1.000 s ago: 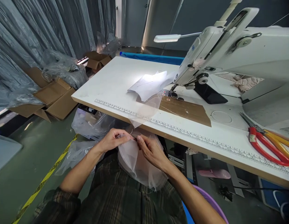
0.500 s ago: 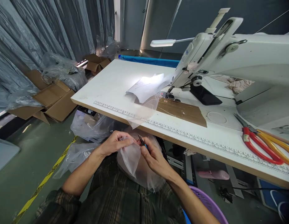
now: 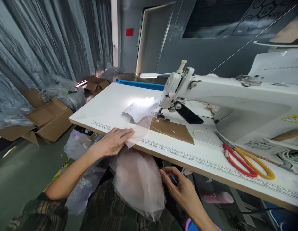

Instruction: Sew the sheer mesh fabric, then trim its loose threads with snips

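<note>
My left hand (image 3: 114, 141) lies on the table's front edge, fingers stretched out, with the fingertips at a strip of sheer pale fabric (image 3: 136, 132). This strip reaches back under a white printed paper (image 3: 139, 110) near the needle of the sewing machine (image 3: 171, 91). More sheer fabric (image 3: 139, 183) hangs bunched over my lap. Beside it, below the table edge, my right hand (image 3: 181, 186) is closed around small blue-and-black thread snips (image 3: 173, 178), mostly hidden by the fingers.
Scissors with red and yellow handles (image 3: 245, 160) lie on the white table (image 3: 96, 109) at right. A brown board (image 3: 171, 130) and a black phone (image 3: 189, 114) are near the needle. Open cardboard boxes (image 3: 51, 120) and plastic bags stand at left.
My left hand has let go of the lap fabric and moved up onto the table edge. My right hand has moved right and down with the snips. The view has tilted up and turned right.
</note>
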A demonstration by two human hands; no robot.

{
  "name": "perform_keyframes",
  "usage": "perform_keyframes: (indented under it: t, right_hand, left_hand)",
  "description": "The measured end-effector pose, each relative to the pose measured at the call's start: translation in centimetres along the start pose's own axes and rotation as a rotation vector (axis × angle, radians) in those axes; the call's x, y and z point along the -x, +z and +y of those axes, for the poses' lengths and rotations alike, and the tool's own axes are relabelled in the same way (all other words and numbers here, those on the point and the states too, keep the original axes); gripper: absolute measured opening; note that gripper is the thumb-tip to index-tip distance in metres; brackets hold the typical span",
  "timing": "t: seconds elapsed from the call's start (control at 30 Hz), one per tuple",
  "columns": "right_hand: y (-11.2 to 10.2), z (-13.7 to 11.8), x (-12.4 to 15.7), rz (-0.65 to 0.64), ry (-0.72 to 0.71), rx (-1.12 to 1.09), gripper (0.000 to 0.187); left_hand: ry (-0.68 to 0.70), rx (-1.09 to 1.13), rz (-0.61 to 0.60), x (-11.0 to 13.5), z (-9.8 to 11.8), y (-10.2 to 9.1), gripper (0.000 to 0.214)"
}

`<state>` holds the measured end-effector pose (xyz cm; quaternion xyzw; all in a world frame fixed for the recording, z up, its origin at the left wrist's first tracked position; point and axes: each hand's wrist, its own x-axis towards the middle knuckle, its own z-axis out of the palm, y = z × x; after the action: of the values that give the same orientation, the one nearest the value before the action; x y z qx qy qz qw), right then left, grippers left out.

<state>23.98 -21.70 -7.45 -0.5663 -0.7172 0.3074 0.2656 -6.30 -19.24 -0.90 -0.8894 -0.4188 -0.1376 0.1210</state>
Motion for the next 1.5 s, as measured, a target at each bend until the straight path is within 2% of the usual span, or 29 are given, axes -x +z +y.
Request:
perform_keyframes:
  t: [0.07,0.17,0.23,0.3,0.4,0.5,0.6,0.63,0.7,0.73,0.8,0.87,0.9,0.97,1.03,1.13,1.23,1.33,1.5]
  right_hand:
    - [0.3,-0.7,-0.7,0.000,-0.054,-0.075,0.039]
    - [1.5,-2.2,-2.0,-0.038,-0.116,-0.161,0.046]
    - [2.6,-3.4,-3.0,-0.095,-0.099,-0.262,0.051]
    - [3.9,-4.7,-4.0,-0.152,-0.052,-0.377,0.056]
    - [5.7,-6.8,-5.4,-0.229,-0.002,-0.504,0.062]
    - [7.0,-8.3,-6.0,-0.282,0.001,-0.630,0.063]
    - [7.3,-8.8,-5.7,-0.193,0.002,-0.695,0.055]
    - [7.2,-8.8,-5.4,-0.161,0.006,-0.690,0.052]
    - [6.7,-8.6,-4.7,-0.139,0.003,-0.654,0.049]
    - [6.3,-8.5,-4.4,-0.145,-0.009,-0.631,0.048]
    - [5.5,-8.5,-3.6,-0.175,-0.040,-0.588,0.044]
    - [4.8,-8.5,-3.0,-0.201,-0.059,-0.554,0.041]
    - [4.6,-8.6,-2.7,-0.214,-0.067,-0.541,0.039]
    - [4.4,-8.6,-2.3,-0.241,-0.071,-0.532,0.037]
    - [4.5,-8.4,-2.1,-0.292,-0.032,-0.555,0.037]
    - [4.9,-8.1,-2.1,-0.336,0.044,-0.597,0.040]
    - [5.0,-8.1,-2.0,-0.302,-0.013,-0.570,0.040]
    - [4.8,-8.2,-1.7,-0.299,-0.103,-0.516,0.034]
    - [4.4,-8.2,-1.1,-0.348,-0.091,-0.461,0.032]
  left_hand:
    - [-0.102,-0.132,-0.030,0.2,0.3,0.3,0.051]
    - [-0.377,-0.250,0.055,1.7,1.8,1.0,0.027]
    - [-0.521,-0.206,0.120,2.8,3.1,1.5,0.032]
    - [-0.592,-0.083,0.137,3.7,4.4,2.0,0.038]
    - [-0.598,0.124,0.117,4.4,6.3,2.8,0.040]
    - [-0.528,0.257,0.061,4.6,7.6,2.8,0.037]
    - [-0.361,0.391,-0.049,4.8,7.5,1.7,0.024]
    - [-0.307,0.450,-0.057,4.8,7.1,1.3,0.027]
    - [-0.288,0.552,0.025,4.8,5.7,0.6,0.044]
    - [-0.338,0.579,0.118,4.7,4.9,0.5,0.045]
    - [-0.480,0.594,0.346,4.3,3.5,0.9,0.031]
    - [-0.567,0.597,0.530,3.8,2.7,1.8,0.020]
    - [-0.581,0.601,0.584,3.6,2.6,2.4,0.019]
    - [-0.567,0.621,0.616,3.1,2.8,3.4,0.019]
    - [-0.529,0.684,0.587,2.8,3.3,4.0,0.023]
    - [-0.488,0.886,0.445,2.4,4.1,4.6,0.035]
    - [-0.491,1.126,0.270,2.0,4.6,5.0,0.054]
    - [-0.482,1.331,0.162,1.7,4.8,5.5,0.069]
    - [-0.422,1.513,0.038,0.9,5.0,6.3,0.062]
